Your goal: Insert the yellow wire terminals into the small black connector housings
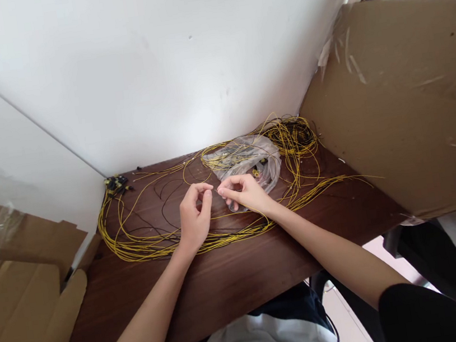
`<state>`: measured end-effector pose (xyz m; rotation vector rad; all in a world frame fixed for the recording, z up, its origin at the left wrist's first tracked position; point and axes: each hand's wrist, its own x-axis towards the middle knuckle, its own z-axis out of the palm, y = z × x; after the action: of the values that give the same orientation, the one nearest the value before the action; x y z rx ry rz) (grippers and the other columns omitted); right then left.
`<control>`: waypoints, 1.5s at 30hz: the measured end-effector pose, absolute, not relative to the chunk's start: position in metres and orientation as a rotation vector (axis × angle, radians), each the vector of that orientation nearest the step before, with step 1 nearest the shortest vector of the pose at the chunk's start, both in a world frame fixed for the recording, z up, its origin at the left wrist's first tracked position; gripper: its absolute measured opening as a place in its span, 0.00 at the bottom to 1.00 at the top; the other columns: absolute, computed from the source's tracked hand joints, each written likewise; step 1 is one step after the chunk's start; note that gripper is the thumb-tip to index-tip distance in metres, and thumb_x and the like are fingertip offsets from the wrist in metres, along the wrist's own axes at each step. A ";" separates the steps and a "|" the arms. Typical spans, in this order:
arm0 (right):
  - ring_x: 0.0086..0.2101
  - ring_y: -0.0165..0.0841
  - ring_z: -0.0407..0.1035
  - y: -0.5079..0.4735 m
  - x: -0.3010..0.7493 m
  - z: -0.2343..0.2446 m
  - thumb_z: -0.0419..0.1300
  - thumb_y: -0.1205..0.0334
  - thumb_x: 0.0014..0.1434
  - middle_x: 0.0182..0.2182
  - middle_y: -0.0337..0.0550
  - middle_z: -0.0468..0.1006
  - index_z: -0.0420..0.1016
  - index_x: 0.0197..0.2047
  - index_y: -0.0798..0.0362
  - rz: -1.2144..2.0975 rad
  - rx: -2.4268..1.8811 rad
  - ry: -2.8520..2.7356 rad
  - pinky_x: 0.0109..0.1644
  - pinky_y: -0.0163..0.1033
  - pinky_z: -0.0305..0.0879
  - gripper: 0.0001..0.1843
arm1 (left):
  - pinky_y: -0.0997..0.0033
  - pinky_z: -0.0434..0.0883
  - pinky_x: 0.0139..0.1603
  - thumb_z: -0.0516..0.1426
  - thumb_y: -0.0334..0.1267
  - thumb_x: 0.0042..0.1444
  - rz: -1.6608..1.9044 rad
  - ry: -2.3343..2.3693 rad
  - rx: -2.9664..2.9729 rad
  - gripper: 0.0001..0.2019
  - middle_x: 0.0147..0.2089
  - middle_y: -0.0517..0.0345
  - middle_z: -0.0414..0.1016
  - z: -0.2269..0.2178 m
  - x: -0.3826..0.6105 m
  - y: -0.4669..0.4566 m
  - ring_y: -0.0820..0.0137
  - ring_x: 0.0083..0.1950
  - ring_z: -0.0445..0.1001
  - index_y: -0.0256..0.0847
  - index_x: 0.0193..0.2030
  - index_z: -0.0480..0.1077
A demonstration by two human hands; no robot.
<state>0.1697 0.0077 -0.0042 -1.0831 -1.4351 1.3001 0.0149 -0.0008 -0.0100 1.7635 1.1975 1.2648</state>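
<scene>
My left hand [196, 212] is raised over the tabletop with its thumb and index finger pinched together. Close beside it, my right hand [247, 194] also pinches, and the fingertips of both hands nearly meet. A tiny dark bit shows between them, too small to name. Beneath and around the hands lies a long loop of yellow and black wires [138, 255]. Just behind my right hand is a crumpled clear plastic bag [270, 156] with small yellow and dark parts in it. Part of the bag is hidden by the right hand.
A tangled wire bundle [297, 136] lies at the back right of the brown table [243, 282]. Dark connectors [116, 185] cluster at the left. Cardboard [405, 106] stands on the right, more cardboard [31, 312] on the left. A white wall [155, 73] closes the back.
</scene>
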 end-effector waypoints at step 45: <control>0.27 0.31 0.73 0.019 0.216 0.003 0.58 0.60 0.56 0.27 0.38 0.80 0.77 0.30 0.50 0.371 -1.672 -1.857 0.33 0.34 0.61 0.07 | 0.76 0.59 0.28 0.52 0.35 0.59 1.173 1.136 2.008 0.09 0.33 0.58 0.66 -0.010 0.015 -0.001 0.75 0.29 0.63 0.39 0.37 0.73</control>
<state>0.2164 0.0187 0.0034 -1.6722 -1.8572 0.3706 0.0150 -0.0014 -0.0103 2.0079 1.1357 1.1731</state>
